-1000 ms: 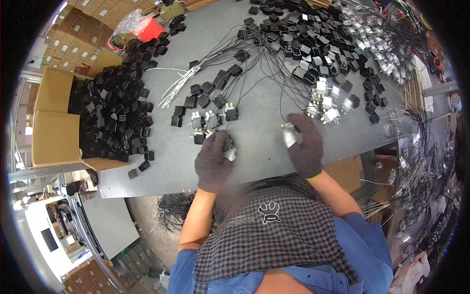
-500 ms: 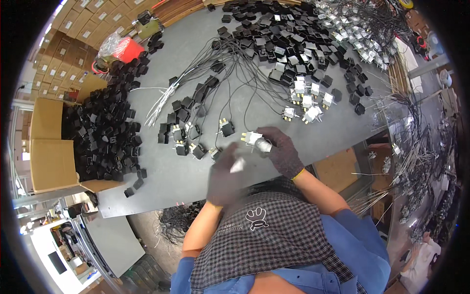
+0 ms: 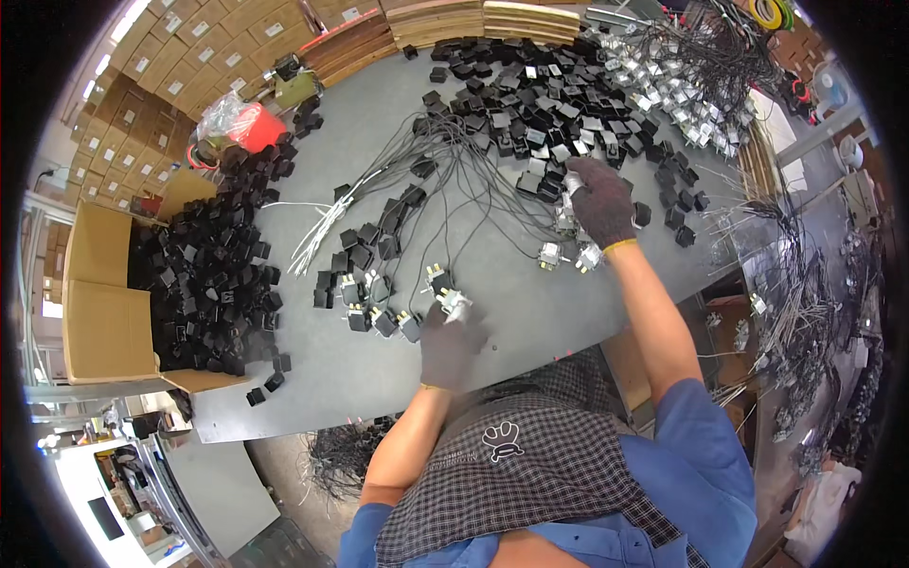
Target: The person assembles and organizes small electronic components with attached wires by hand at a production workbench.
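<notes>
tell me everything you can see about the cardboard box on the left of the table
The cardboard box is plain brown corrugated board, lying open at the left edge of the grey table, flaps folded out. It is heaped with small black block-shaped parts that spill from its open side onto the tabletop toward the middle. Neither of the hands touches it; the left hand is the nearer, well to its right.

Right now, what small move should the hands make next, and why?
Probably close the right hand on one wired part and draw it toward the left hand. The right hand is reaching into the black pile, while the left rests by a part near the row.
</notes>
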`<state>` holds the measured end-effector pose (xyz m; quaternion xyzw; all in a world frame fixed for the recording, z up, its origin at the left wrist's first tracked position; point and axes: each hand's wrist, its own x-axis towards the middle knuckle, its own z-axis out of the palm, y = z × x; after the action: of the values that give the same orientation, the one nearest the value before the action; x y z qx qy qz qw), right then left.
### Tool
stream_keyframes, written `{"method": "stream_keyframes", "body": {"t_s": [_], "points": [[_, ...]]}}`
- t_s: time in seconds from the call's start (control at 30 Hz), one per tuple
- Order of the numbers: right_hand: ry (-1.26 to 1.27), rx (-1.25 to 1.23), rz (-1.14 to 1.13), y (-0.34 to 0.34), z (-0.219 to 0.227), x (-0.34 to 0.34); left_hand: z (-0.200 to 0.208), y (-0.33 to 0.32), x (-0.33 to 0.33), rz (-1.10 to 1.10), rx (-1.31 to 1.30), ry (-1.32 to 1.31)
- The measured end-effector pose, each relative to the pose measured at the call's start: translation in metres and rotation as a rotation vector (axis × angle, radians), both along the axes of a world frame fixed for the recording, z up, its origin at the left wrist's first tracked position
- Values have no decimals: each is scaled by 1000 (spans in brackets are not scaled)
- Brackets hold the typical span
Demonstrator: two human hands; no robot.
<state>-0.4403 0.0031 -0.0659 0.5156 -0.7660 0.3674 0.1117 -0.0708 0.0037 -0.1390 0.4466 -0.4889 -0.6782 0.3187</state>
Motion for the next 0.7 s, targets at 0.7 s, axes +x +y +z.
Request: {"method": "stream_keyframes", "body": {"t_s": [0.7], "points": [[-232, 361, -33, 6, 16, 5, 41, -1, 5, -13, 280, 175]]}}
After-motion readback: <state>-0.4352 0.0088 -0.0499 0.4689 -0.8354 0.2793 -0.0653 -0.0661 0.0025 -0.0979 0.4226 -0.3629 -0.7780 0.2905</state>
